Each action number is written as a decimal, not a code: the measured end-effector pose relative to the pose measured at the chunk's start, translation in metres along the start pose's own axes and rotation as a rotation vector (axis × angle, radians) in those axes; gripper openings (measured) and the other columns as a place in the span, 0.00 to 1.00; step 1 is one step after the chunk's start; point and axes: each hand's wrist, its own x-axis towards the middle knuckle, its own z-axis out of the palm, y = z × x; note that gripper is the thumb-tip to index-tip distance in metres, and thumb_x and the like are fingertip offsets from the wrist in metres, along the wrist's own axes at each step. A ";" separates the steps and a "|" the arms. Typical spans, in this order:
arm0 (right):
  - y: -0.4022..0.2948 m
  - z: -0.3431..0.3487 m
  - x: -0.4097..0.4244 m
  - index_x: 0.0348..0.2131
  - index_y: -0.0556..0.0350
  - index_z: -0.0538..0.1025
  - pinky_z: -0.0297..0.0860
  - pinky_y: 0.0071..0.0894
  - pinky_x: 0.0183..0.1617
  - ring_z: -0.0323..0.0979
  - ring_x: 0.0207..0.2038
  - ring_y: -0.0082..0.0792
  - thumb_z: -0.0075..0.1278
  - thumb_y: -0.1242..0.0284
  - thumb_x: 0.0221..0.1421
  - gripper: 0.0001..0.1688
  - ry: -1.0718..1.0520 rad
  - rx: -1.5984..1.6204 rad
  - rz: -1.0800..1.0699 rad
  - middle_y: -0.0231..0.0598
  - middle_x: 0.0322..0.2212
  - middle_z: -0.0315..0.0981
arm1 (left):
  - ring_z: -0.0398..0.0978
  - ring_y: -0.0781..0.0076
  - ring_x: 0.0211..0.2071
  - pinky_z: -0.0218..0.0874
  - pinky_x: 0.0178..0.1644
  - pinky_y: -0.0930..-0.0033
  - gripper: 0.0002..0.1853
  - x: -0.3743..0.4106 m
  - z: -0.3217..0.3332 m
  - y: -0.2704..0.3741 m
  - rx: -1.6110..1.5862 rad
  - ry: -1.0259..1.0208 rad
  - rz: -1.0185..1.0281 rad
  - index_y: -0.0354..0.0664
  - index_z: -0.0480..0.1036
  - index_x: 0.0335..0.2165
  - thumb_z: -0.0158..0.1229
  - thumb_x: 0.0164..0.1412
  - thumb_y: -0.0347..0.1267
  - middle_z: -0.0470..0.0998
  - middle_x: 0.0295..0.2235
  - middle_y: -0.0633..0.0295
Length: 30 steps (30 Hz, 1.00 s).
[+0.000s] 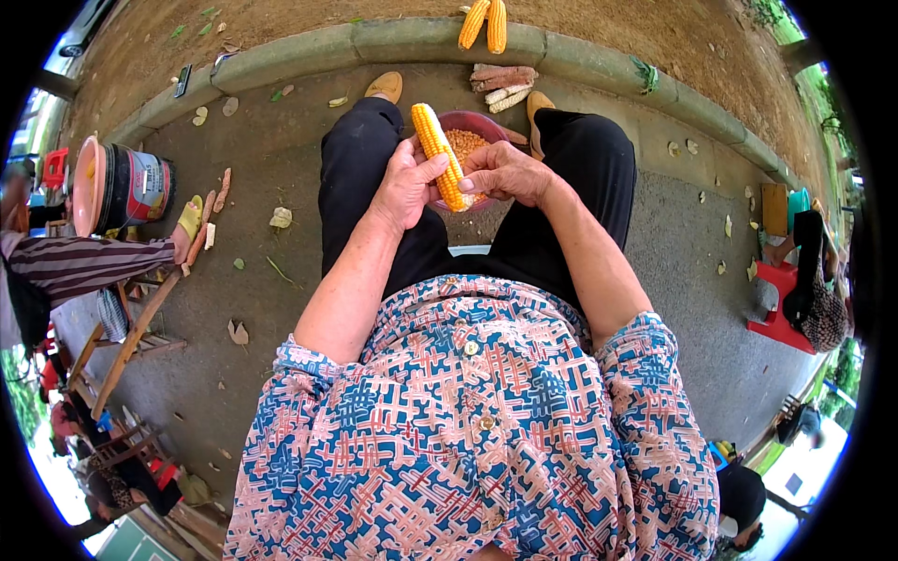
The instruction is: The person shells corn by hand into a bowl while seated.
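My left hand (407,181) holds an ear of yellow corn (433,140) at a slant, its thumb across the lower half. A pale strip along the upper side of the ear looks bared of kernels. At its lower end, the thumb and curled fingers of my right hand (518,172) press against the ear's right side. Under both hands, between my legs, sits a dark red plastic basin (484,121) with loose corn kernels (461,142) in it. My hands and the ear hide part of the basin.
Stripped corncobs (502,78) lie beyond the basin, near my shoe (535,105). Two whole ears (484,26) rest at the concrete kerb (435,48). On the left stand a bucket (144,188) and a person's slippered foot (188,223). A red stool (779,308) is at right.
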 end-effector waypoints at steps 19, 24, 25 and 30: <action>0.007 -0.005 0.003 0.30 0.57 0.77 0.49 0.13 0.17 0.54 0.14 0.12 0.55 0.72 0.51 0.07 0.013 -0.037 -0.044 0.21 0.15 0.63 | 0.72 0.65 0.41 0.70 0.43 0.58 0.32 0.007 -0.006 -0.012 0.081 0.105 0.028 0.36 0.51 0.54 0.57 0.57 0.31 0.67 0.43 0.55; 0.007 -0.004 0.004 0.28 0.57 0.76 0.49 0.13 0.17 0.54 0.13 0.13 0.52 0.75 0.51 0.04 0.057 -0.030 -0.053 0.22 0.14 0.63 | 0.72 0.64 0.42 0.70 0.44 0.57 0.31 0.008 -0.006 -0.011 0.064 0.110 0.004 0.36 0.51 0.54 0.57 0.57 0.31 0.67 0.43 0.55; 0.007 -0.004 0.004 0.27 0.57 0.76 0.48 0.14 0.16 0.54 0.13 0.13 0.51 0.75 0.51 0.04 0.062 -0.030 -0.053 0.22 0.14 0.62 | 0.72 0.64 0.42 0.70 0.44 0.57 0.31 0.008 -0.005 -0.010 0.056 0.107 0.000 0.36 0.51 0.54 0.57 0.57 0.31 0.67 0.43 0.55; 0.002 -0.003 0.002 0.25 0.58 0.75 0.47 0.14 0.15 0.53 0.11 0.13 0.51 0.75 0.50 0.04 0.162 -0.014 -0.073 0.23 0.13 0.62 | 0.72 0.64 0.42 0.70 0.45 0.58 0.30 0.003 0.001 -0.005 0.013 0.063 0.004 0.36 0.52 0.54 0.57 0.57 0.30 0.67 0.44 0.55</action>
